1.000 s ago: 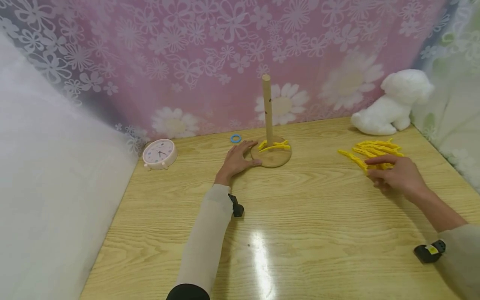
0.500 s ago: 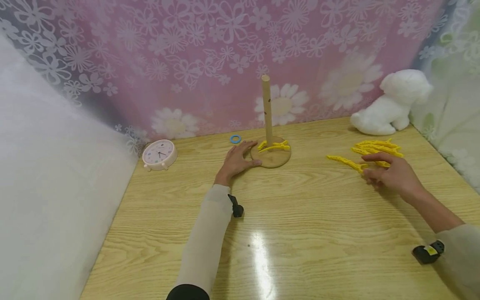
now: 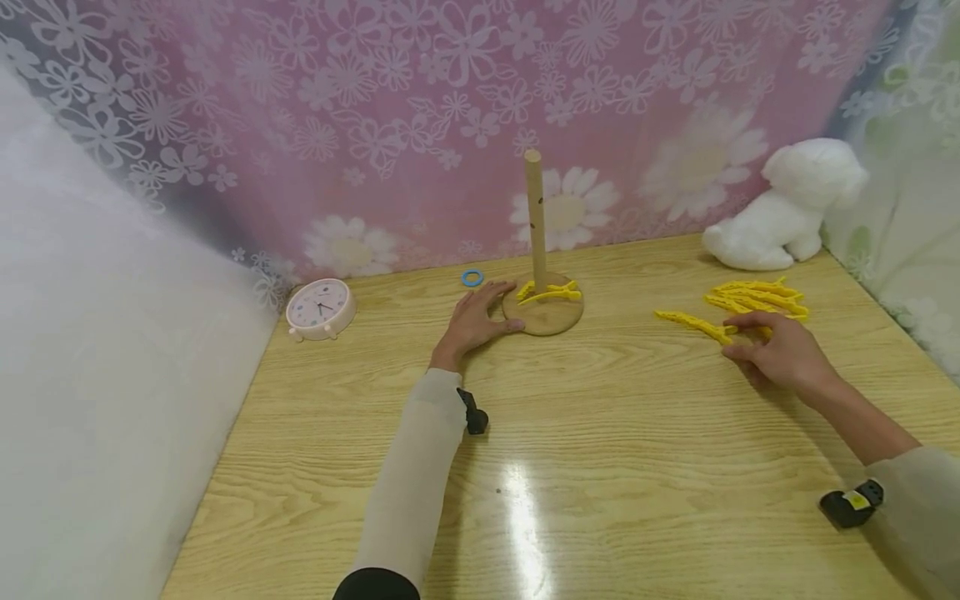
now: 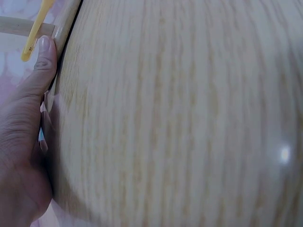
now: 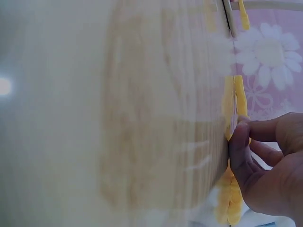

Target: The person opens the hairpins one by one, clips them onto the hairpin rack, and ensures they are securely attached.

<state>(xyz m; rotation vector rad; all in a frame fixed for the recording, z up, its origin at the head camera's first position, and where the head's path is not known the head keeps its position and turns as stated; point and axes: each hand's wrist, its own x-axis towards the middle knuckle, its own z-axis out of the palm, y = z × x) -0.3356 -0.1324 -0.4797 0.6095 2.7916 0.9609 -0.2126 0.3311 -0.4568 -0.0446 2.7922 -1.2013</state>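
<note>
A wooden stand (image 3: 537,208) has an upright peg on a round base (image 3: 551,325). Two slim yellow pieces (image 3: 551,293) lie on that base by the peg's foot. My left hand (image 3: 474,321) grips the base's left edge, thumb in front and fingers behind; its thumb also shows at the rim in the left wrist view. Off to the right, my right hand (image 3: 783,354) pinches the near end of a yellow branch-like plastic piece (image 3: 690,323) between thumb and forefinger. That piece points left, low over the table or on it. Several similar yellow pieces (image 3: 757,294) are heaped beyond this hand, partly hidden.
A blue ring (image 3: 472,277) lies behind the left hand. At the far left is a pink clock (image 3: 320,308); a white plush dog (image 3: 787,208) sits at the back right. A pink floral curtain (image 3: 420,125) hangs behind the wooden table (image 3: 600,467).
The yellow piece in my right hand has swung out leftward, away from the heap, to a flatter angle. That hand has shifted slightly left. My left hand keeps its place on the base.
</note>
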